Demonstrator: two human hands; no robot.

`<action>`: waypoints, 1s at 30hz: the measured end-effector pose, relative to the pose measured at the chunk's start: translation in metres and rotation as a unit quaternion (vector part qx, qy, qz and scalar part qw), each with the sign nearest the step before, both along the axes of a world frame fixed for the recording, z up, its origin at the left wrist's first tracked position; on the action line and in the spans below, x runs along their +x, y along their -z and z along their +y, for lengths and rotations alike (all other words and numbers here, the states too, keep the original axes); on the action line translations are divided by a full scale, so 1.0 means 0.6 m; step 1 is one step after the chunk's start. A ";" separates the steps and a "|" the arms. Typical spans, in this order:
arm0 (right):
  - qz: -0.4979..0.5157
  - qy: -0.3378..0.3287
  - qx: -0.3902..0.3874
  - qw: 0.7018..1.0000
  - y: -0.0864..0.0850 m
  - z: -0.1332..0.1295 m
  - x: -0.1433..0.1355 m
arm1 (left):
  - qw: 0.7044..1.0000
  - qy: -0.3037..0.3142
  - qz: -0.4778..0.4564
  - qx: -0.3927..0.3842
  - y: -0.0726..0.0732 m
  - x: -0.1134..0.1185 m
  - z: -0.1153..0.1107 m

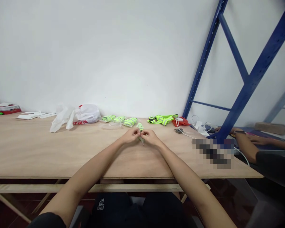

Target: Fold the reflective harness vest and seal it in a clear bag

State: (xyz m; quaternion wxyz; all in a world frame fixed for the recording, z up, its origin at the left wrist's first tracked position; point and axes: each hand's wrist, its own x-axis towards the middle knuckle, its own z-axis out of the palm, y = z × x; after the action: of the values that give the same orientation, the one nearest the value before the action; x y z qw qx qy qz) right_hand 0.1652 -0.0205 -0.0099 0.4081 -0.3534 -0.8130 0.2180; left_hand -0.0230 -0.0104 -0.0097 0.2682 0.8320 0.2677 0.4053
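— Both hands are brought together over the middle of the plywood table [61, 152]: the left hand [130, 136] and the right hand [150, 136] are each pinched narrowly on the same small packet [141, 133], a roll of neon-yellow reflective band in clear wrapping.

— How is the packet held?

— It is gripped by fingertips at its upper part from both sides, so that its lower end hangs down to, or just above, the wood; contact cannot be told. The pinch from two sides looks suited to work on the wrapping's end, though that is only judged from the grip.

— And what is laid around it?

— Three like packets [120, 119] are lined up just behind the hands, near the wall, within easy reach. A loose reflective vest [161, 119] is left further right, touching something red [181, 121]. White plastic bags [74, 117] are heaped to the left, with papers and a red box [5, 108] at the far left edge.

— Is anyone else seen?

— Another person's forearms [251, 142] are rested on the neighbouring surface at right, beyond the blue rack upright [247, 85], well apart. White chargers and cables [199, 126] are trailed between.
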 end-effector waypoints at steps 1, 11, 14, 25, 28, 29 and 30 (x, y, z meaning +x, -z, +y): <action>0.006 0.000 -0.001 1.000 0.000 0.001 -0.001 | 1.000 0.002 0.000 -0.002 0.000 -0.001 0.001; 0.052 0.041 0.011 0.998 0.003 0.001 -0.018 | 0.999 0.007 -0.024 -0.031 -0.003 0.002 0.010; 0.055 0.045 0.009 0.997 0.002 0.005 -0.013 | 0.998 0.019 -0.028 -0.043 -0.004 -0.001 0.012; 0.046 0.145 0.096 0.984 -0.015 0.006 0.020 | 0.998 -0.051 -0.043 -0.016 -0.006 -0.003 -0.004; 0.002 0.135 0.118 0.984 -0.018 -0.006 0.003 | 0.997 -0.064 -0.045 0.002 -0.007 0.013 -0.015; -0.017 0.141 0.120 0.983 -0.018 -0.009 0.000 | 0.997 -0.067 -0.044 0.007 -0.007 0.017 -0.017; -0.041 0.154 0.120 0.980 -0.019 -0.010 -0.001 | 0.997 -0.069 -0.042 0.012 -0.007 0.020 -0.019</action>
State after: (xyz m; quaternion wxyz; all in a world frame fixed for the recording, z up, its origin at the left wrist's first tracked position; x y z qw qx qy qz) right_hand 0.1646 -0.0266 0.0014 0.4428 -0.4315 -0.7850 0.0390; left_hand -0.0112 -0.0220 -0.0054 0.2405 0.7970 0.3078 0.4607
